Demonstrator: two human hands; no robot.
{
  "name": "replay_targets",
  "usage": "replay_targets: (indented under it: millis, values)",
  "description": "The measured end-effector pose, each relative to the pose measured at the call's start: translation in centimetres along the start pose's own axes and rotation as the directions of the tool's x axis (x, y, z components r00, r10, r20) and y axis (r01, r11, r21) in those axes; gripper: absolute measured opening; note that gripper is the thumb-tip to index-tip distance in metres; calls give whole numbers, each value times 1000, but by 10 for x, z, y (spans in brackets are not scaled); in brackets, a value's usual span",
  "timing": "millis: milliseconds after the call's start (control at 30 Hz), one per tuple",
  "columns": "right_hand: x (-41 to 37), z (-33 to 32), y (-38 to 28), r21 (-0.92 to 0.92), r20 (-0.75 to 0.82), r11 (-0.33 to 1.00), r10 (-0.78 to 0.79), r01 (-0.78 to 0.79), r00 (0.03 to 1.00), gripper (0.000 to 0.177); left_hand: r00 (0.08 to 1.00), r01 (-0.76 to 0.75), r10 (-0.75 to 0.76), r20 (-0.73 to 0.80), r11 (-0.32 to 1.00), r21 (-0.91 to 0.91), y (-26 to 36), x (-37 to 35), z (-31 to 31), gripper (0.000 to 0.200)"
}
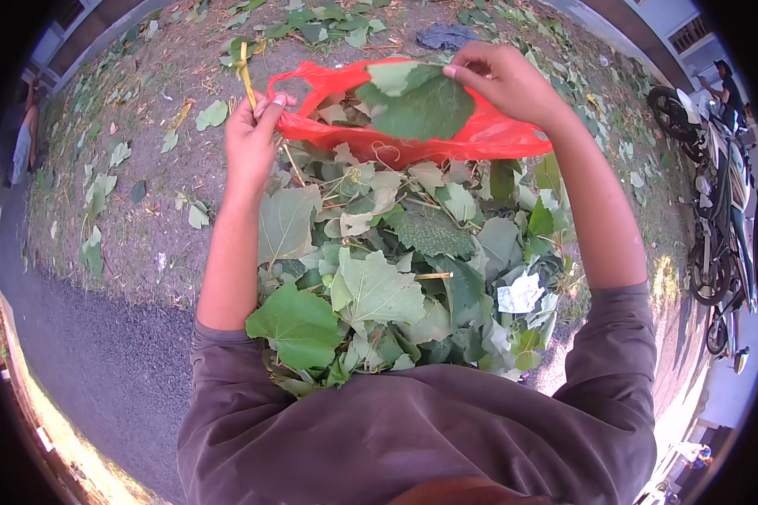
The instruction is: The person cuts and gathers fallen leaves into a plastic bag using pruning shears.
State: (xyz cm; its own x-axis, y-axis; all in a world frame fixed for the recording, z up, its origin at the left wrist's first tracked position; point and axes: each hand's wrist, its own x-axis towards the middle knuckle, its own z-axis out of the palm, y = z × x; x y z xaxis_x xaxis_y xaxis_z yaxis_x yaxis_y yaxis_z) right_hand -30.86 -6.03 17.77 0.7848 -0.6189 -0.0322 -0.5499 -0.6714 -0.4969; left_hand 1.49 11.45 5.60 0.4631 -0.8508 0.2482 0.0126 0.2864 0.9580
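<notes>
A red plastic bag [501, 139] lies open at its mouth, with some leaves inside. My left hand [257, 126] pinches the bag's left edge, and a yellow stalk [245, 74] stands up by its fingers. Between the thumb and fingers of my right hand [501, 76] is a large green leaf [425, 109], held over the bag's opening. A big heap of green leaves [379, 290] lies between my arms, close to my body and just below the bag.
A crumpled white paper [520, 293] rests on the heap's right side. Loose leaves dot the dirt ground [160, 227]. A dark cloth-like piece [446, 36] lies beyond the bag. Parked motorcycles [720, 202] and a person [724, 88] are at right; another person [25, 139] is far left.
</notes>
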Motion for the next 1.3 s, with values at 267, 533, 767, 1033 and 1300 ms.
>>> replay_targets:
  millis: [267,533,767,1033,1300]
  values:
    - [-47,44,-37,-313,-194,944,-169,102,966,29,1000,18,-17,23,1000,-3,1,-5,3,27]
    - [-60,181,35,-545,23,813,260,-206,965,48,999,-6,5,33,1000,27,4,-10,14,29]
    - [-57,161,77,-133,198,983,148,-123,969,35,997,2,-5,82,999,33,-6,-8,3,29]
    - [-68,33,-4,423,231,887,90,-183,969,29,999,19,-19,42,1000,15,-2,-13,4,30]
    - [-40,-30,-31,333,-231,935,-43,120,972,28,997,47,-49,63,998,34,6,-18,0,28]
